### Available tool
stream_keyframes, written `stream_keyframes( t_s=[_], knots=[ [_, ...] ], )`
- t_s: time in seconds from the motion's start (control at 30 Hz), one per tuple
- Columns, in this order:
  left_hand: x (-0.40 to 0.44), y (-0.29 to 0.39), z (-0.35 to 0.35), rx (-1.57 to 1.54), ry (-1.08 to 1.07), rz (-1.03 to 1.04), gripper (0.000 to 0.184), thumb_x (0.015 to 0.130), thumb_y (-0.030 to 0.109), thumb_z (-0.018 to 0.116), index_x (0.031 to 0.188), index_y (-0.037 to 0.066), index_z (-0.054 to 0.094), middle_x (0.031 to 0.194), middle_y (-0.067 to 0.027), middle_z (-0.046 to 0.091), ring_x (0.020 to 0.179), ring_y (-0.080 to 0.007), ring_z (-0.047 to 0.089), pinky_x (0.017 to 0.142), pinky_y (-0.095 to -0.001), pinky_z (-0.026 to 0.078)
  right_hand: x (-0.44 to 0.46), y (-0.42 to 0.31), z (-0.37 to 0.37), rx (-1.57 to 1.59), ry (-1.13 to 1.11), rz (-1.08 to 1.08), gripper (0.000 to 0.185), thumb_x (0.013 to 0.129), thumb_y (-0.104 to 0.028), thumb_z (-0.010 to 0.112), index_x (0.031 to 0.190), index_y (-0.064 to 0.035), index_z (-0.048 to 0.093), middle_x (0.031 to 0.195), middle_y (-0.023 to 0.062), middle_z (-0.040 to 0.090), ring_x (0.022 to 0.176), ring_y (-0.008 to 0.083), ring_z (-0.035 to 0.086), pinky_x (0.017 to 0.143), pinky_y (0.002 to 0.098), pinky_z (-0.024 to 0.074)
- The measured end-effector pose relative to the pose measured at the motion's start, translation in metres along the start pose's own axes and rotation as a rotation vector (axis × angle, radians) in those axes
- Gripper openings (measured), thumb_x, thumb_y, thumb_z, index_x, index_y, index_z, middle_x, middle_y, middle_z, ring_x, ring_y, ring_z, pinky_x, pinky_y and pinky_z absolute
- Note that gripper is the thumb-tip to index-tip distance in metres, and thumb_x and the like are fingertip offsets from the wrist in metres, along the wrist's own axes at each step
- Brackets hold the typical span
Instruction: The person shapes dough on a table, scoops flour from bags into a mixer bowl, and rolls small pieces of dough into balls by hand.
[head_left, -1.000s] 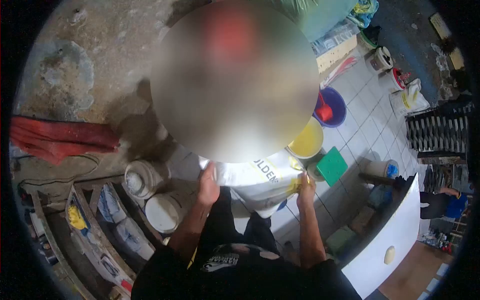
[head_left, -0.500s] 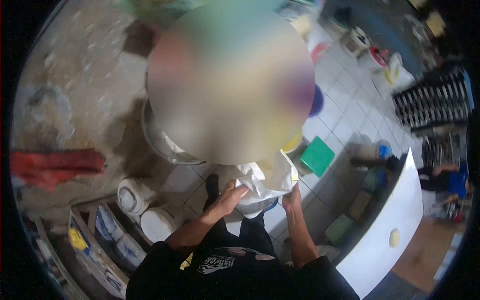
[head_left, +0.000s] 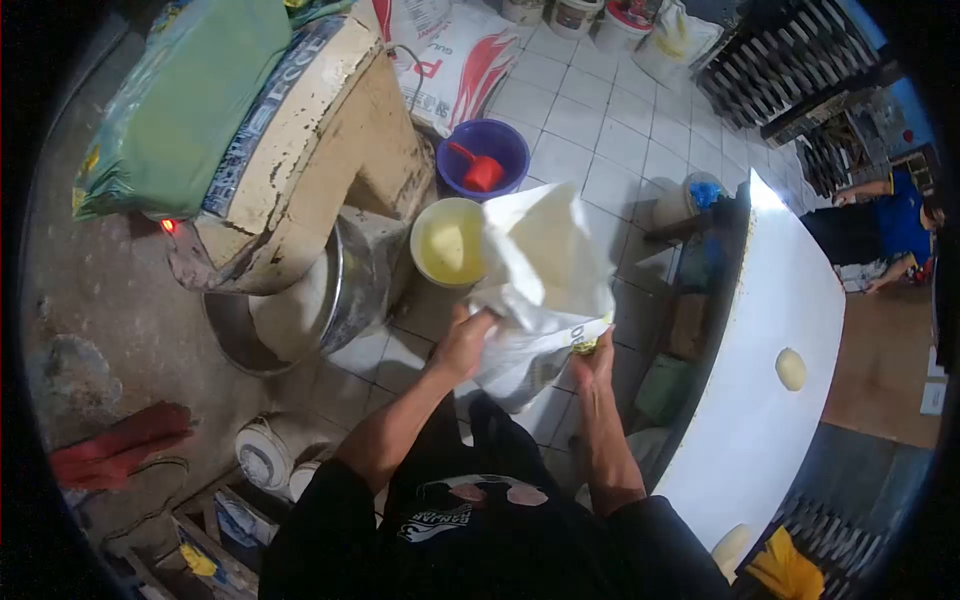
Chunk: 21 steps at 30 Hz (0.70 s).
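The white sack [head_left: 528, 325] is clasped by left hand [head_left: 465, 343] and right hand [head_left: 594, 366], mouth pointed toward twelve o'clock, long axis twelve-to-six.

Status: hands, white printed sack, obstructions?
Left hand, right hand: both gripping white printed sack, mouth open. Round yellow-filled tub beyond sack's left edge; no obstruction visible at hands.
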<state>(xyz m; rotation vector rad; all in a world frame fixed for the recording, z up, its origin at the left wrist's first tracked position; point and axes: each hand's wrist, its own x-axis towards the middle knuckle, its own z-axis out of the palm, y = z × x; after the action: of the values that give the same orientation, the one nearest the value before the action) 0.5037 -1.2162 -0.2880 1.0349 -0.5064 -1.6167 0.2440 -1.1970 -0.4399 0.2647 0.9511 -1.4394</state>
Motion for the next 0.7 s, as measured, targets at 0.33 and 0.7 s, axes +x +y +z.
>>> stream_keyframes(
  t_s=[0.33, 0.7],
  knots=[
    [0.164, -0.027, 0.103, 0.293, -0.552, 0.018, 0.030, 0.091, 0.019, 0.061, 0.113, 0.001, 0.070, 0.099, -0.0065, 0.073, 0.090, -0.0142, 0.063, 0.080, -0.0321, 0.049, 0.117, -0.100, 0.020, -0.048, -0.020, -0.226, 0.045, 0.097, -0.034, 0.059, 0.130, -0.0028, 0.061, 0.125, 0.0133, 0.065, 0.118, 0.0298, 0.061, 0.104, 0.0525, 0.0499],
    [0.280, -0.106, 0.108, 0.896, -0.810, 0.181, 0.038, 0.077, 0.024, 0.063, 0.110, 0.011, 0.075, 0.079, -0.0166, 0.072, 0.074, -0.0325, 0.071, 0.073, -0.0433, 0.052, 0.256, -0.073, -0.053, -0.134, 0.198, -0.216, 0.043, 0.098, -0.032, 0.060, 0.127, -0.0009, 0.062, 0.121, 0.0126, 0.067, 0.114, 0.0273, 0.062, 0.100, 0.0466, 0.0502]
  ],
)
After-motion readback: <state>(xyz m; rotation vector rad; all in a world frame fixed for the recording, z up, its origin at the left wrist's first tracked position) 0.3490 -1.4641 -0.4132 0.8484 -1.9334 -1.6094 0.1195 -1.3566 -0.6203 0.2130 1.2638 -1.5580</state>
